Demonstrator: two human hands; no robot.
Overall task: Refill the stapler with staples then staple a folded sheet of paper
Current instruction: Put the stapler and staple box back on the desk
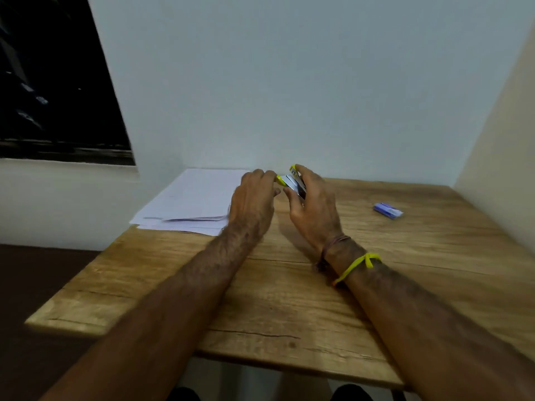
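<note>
Plain room, office-like: wood-grain surface (260,299) against bare white walls (289,82), paper stack (197,198), dark window (52,82).

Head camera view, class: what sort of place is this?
Probably a plain home or office desk corner: a wooden table set against bare walls, a stack of paper, and a dark window.

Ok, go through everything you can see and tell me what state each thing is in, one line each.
stapler: held up off the table, between both hands
left hand: fingertips on the stapler's yellow end
right hand: wrapped around the stapler body
paper stack: lying flat, unfolded, at the table's far left
staple box: lying on the table, far right, untouched
table: holding the papers and box
</note>
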